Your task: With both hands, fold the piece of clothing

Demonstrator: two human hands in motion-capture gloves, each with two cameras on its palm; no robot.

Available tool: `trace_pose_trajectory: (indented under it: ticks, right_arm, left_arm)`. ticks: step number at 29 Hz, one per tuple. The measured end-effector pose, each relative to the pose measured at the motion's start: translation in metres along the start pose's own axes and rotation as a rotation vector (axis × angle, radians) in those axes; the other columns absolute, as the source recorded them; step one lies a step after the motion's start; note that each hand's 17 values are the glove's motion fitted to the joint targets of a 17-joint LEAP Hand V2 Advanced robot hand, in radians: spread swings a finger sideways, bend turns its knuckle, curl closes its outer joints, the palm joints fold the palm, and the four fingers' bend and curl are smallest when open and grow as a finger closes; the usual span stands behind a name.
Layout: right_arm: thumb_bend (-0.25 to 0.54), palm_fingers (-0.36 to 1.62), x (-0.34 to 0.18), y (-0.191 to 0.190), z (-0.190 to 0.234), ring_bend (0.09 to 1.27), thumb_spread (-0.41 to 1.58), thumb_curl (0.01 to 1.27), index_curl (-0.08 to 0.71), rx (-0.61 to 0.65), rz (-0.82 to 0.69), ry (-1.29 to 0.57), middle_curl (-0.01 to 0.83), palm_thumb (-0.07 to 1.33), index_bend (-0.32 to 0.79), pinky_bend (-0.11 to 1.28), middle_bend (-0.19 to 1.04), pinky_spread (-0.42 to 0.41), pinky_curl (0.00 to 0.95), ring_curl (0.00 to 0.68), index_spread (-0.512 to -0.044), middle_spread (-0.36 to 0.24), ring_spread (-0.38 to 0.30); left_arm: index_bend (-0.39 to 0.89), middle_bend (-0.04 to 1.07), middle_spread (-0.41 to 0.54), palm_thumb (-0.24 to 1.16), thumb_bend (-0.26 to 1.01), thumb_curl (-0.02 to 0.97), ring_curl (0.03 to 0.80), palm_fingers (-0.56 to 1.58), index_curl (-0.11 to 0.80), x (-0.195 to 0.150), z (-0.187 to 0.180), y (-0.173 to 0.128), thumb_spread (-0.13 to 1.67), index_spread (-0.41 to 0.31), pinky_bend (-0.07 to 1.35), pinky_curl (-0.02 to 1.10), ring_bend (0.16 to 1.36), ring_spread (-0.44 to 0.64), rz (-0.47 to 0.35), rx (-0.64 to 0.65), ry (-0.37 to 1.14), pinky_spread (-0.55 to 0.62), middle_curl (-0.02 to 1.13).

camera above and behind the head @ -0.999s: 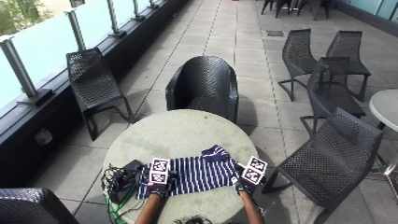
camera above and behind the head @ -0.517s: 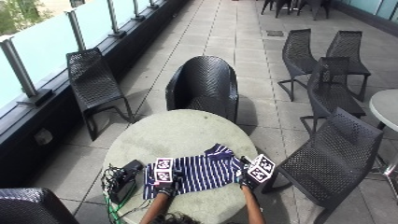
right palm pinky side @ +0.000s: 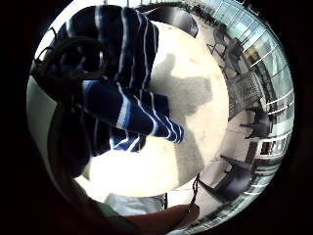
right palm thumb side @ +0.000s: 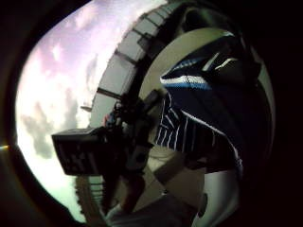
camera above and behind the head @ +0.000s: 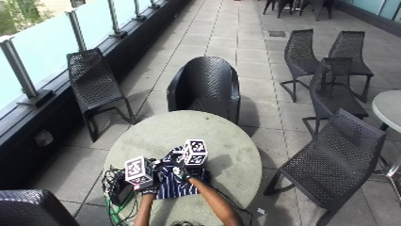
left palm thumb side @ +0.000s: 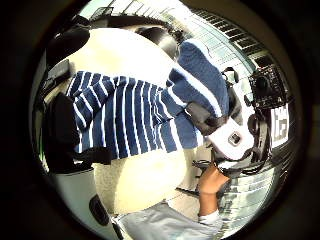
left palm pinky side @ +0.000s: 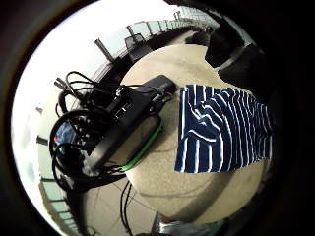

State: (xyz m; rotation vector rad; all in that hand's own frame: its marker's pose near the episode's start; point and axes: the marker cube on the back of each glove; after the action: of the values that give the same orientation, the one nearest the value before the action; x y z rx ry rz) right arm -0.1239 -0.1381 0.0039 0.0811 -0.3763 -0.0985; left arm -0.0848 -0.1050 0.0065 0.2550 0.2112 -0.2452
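Observation:
A navy garment with white stripes (camera above and behind the head: 175, 187) lies on the near part of the round stone table (camera above and behind the head: 206, 136). My left hand (camera above and behind the head: 149, 189) is at the garment's left edge and pinches the cloth there. My right hand (camera above and behind the head: 183, 173) is over the middle of the garment, close to the left hand, and grips a bunched fold of it. The left thumb side palm view shows that fold (left palm thumb side: 200, 75) lifted in the right hand (left palm thumb side: 220, 130) above the flat striped part (left palm thumb side: 125, 115). The cloth (right palm pinky side: 122, 112) hangs close against the right palm.
A black box with tangled cables (camera above and behind the head: 119, 190) sits at the table's left edge beside the garment, also in the left palm view as the black box (left palm pinky side: 118, 123). A black wicker armchair (camera above and behind the head: 204, 87) stands behind the table, and other chairs stand around it.
My right hand has moved left from the garment's right edge, carrying that side over the middle toward the left hand. The left hand has stayed near its place.

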Motion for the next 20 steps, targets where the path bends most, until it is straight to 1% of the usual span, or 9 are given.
trace_pose_trajectory:
  ticks: [4,8,10,12,13,14,16,18,20]
  right_arm:
    - [-0.024,1.12,-0.044,0.007,0.043,0.79,0.70,0.51,0.181,-0.152,-0.056,0.013,0.468,0.98,0.09,0.65,0.42,-0.216,0.441,0.473,-0.310,-0.224,-0.233]
    - [-0.027,1.13,-0.084,0.044,0.031,0.78,0.66,0.53,0.186,-0.280,-0.087,-0.024,0.468,0.98,0.09,0.63,0.41,-0.228,0.437,0.473,-0.312,-0.226,-0.235]
    - [-0.027,1.13,-0.087,0.054,0.030,0.77,0.65,0.54,0.188,-0.344,-0.115,-0.130,0.468,0.98,0.09,0.62,0.41,-0.231,0.436,0.474,-0.313,-0.223,-0.236]
    - [-0.034,1.08,-0.079,0.059,0.025,0.79,0.66,0.54,0.174,-0.407,-0.140,-0.348,0.466,0.96,0.04,0.61,0.40,-0.229,0.430,0.478,-0.312,-0.222,-0.241]
    - [-0.049,0.97,-0.072,0.061,0.019,0.80,0.71,0.53,0.165,-0.418,-0.139,-0.463,0.454,0.93,0.02,0.57,0.37,-0.182,0.417,0.479,-0.312,-0.210,-0.241]
    - [-0.051,0.85,-0.061,0.060,0.012,0.81,0.78,0.52,0.170,-0.405,-0.124,-0.546,0.450,0.90,0.04,0.52,0.34,-0.136,0.416,0.482,-0.308,-0.190,-0.225]
    - [-0.047,0.69,-0.028,0.052,0.000,0.71,0.87,0.50,0.197,-0.326,-0.050,-0.564,0.450,0.85,0.10,0.54,0.31,-0.073,0.442,0.475,-0.306,-0.158,-0.175]
    - [-0.036,0.65,0.012,0.043,-0.013,0.64,0.94,0.49,0.200,-0.249,0.045,-0.441,0.443,0.83,0.12,0.53,0.30,-0.035,0.425,0.456,-0.306,-0.136,-0.139]
    - [-0.032,0.65,0.048,0.038,-0.031,0.57,1.01,0.48,0.217,-0.175,0.075,-0.288,0.438,0.80,0.17,0.48,0.30,0.005,0.397,0.422,-0.306,-0.118,-0.107]
  left_arm:
    - [0.15,0.17,-0.072,0.68,0.17,0.332,0.351,0.58,0.386,-0.020,-0.007,0.004,1.50,-0.124,0.31,0.40,0.55,0.02,-0.044,-0.004,0.033,0.22,0.33]
    - [0.14,0.16,-0.088,0.74,0.20,0.359,0.353,0.59,0.380,-0.034,-0.011,0.007,1.52,-0.127,0.30,0.41,0.56,0.00,-0.070,-0.007,0.051,0.20,0.33]
    - [0.14,0.17,-0.092,0.76,0.21,0.368,0.353,0.59,0.377,-0.037,-0.011,0.009,1.53,-0.128,0.30,0.41,0.56,-0.01,-0.069,-0.005,0.049,0.20,0.33]
    - [0.14,0.17,-0.096,0.76,0.22,0.376,0.353,0.59,0.374,-0.034,-0.009,0.010,1.53,-0.126,0.30,0.41,0.56,-0.02,-0.052,-0.003,0.043,0.19,0.34]
    - [0.14,0.17,-0.097,0.77,0.22,0.379,0.353,0.59,0.372,-0.030,-0.010,0.012,1.53,-0.125,0.30,0.41,0.56,-0.02,-0.035,-0.004,0.036,0.19,0.34]
    - [0.14,0.16,-0.098,0.77,0.22,0.384,0.353,0.59,0.371,-0.024,-0.012,0.013,1.53,-0.125,0.30,0.41,0.56,-0.02,-0.014,-0.007,0.025,0.19,0.34]
    - [0.14,0.16,-0.101,0.78,0.22,0.391,0.353,0.59,0.369,-0.012,-0.012,0.014,1.54,-0.125,0.30,0.41,0.56,-0.02,0.039,-0.015,-0.004,0.19,0.34]
    - [0.14,0.17,-0.102,0.78,0.23,0.397,0.353,0.59,0.367,0.001,-0.007,0.011,1.54,-0.125,0.29,0.41,0.56,-0.03,0.094,-0.023,-0.032,0.19,0.34]
    - [0.14,0.17,-0.106,0.79,0.23,0.402,0.352,0.59,0.364,0.012,0.001,0.007,1.54,-0.125,0.29,0.41,0.56,-0.03,0.141,-0.025,-0.055,0.19,0.34]
